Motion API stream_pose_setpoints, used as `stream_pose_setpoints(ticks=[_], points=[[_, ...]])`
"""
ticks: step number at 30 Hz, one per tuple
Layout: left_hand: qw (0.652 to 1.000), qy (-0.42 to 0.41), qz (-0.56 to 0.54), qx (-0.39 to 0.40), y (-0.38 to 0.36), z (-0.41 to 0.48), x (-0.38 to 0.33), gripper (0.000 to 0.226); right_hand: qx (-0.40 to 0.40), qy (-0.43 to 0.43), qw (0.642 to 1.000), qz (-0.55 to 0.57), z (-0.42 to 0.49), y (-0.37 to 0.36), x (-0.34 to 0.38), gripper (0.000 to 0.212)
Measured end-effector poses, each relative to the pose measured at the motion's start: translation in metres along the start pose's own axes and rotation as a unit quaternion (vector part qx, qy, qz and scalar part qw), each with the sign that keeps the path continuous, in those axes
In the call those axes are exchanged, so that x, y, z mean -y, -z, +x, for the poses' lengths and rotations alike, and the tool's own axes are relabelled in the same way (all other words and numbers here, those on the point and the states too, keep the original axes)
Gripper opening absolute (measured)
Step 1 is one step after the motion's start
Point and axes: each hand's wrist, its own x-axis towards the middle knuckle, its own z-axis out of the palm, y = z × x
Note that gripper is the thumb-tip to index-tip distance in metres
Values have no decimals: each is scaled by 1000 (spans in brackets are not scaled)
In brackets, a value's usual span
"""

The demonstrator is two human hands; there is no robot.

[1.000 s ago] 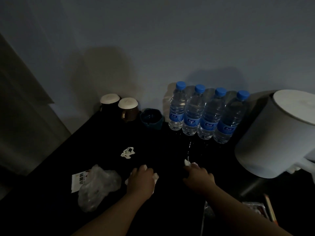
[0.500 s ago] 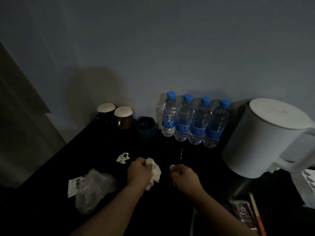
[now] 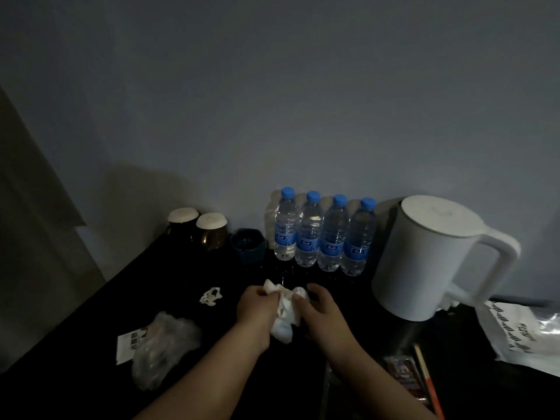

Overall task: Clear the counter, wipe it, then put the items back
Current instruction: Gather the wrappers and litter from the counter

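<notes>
Over the middle of the dark counter [image 3: 100,316] my left hand [image 3: 256,309] grips a crumpled white tissue [image 3: 283,316]. My right hand [image 3: 321,310] pinches a small white scrap against that same wad, so the two hands meet. A torn white scrap [image 3: 211,296] lies on the counter to the left of my hands. A crumpled clear plastic bag [image 3: 165,347] rests near the front left, partly over a white label card [image 3: 127,348].
Several blue-capped water bottles [image 3: 321,234] stand in a row by the wall. Left of them are a dark teal ashtray [image 3: 248,245] and two covered dark cups [image 3: 198,227]. A white kettle [image 3: 430,256] stands right, with a white printed bag [image 3: 521,334], sachets [image 3: 403,374] and a red stick [image 3: 427,380].
My hands have come together: the right hand moved left with its small scrap, and the left hand lifted the tissue up to meet it. The view shifted slightly left.
</notes>
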Motion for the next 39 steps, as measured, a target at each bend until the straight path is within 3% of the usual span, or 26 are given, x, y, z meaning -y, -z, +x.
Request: stream_pose_setpoints(ticks=[2, 9, 14, 18, 22, 35, 39], points=[[1000, -6, -15, 26, -4, -6, -3, 16, -13, -1, 1000, 6, -5, 6, 2, 31], [995, -17, -65, 76, -26, -41, -17, 4, -50, -2, 998, 28, -23, 29, 4, 28], [992, -24, -72, 106, -55, -67, -27, 24, -73, 26, 996, 50, -42, 55, 4, 23], [991, -69, -51, 99, -79, -90, -27, 20, -118, 50, 991, 28, -57, 83, 5, 32], [988, -116, -52, 88, -108, -121, -26, 30, -146, 66, 986, 50, -71, 119, 4, 34], [973, -184, -17, 138, -212, -187, -10, 27, -145, 63, 986, 51, -115, 246, -16, 35], [972, -164, -7, 169, -235, -193, 7, 24, -150, 50, 987, 25, -127, 281, -31, 36]])
